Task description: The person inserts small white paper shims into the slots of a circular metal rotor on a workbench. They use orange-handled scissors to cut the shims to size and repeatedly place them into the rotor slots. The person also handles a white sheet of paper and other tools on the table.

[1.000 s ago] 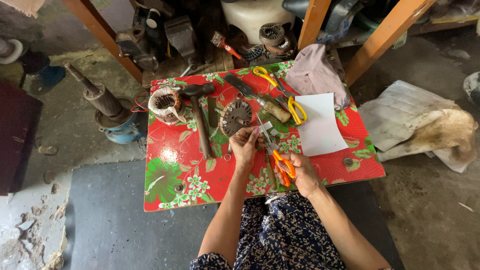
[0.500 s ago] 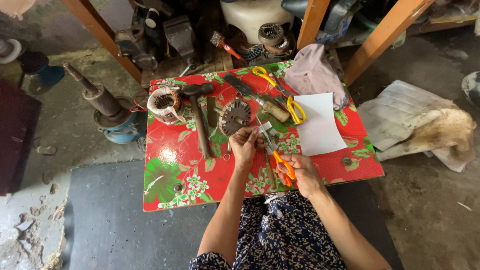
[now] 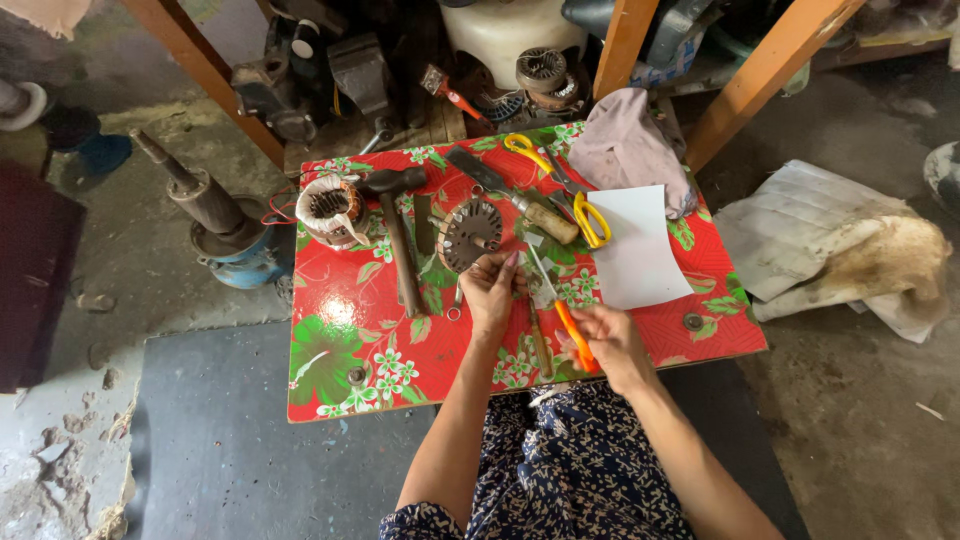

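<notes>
From my remote view, the red flowered bench (image 3: pixel 350 340) carries the work. At its left end stands a wound copper coil (image 3: pixel 328 207) wrapped in pale cloth, and just beside it lies a hammer (image 3: pixel 398 240) with its handle pointing toward me. Next comes a round toothed metal disc (image 3: pixel 470 233), lying flat near the bench's middle. My left hand (image 3: pixel 492 292) sits just below that disc, fingers curled and pinched on a small strip of pale material (image 3: pixel 522 262); I cannot tell what it is. My right hand (image 3: pixel 612 340) is closed around the orange handles of a pair of scissors (image 3: pixel 555 300), whose blades reach up to the strip at the left fingertips. Further right, a second pair of scissors with yellow handles (image 3: pixel 575 205) rests near the back edge, partly over a wooden-handled tool (image 3: pixel 545 218). A white sheet of paper (image 3: pixel 635 250) lies flat beyond, with a pinkish cloth (image 3: pixel 630 145) bunched behind it.
</notes>
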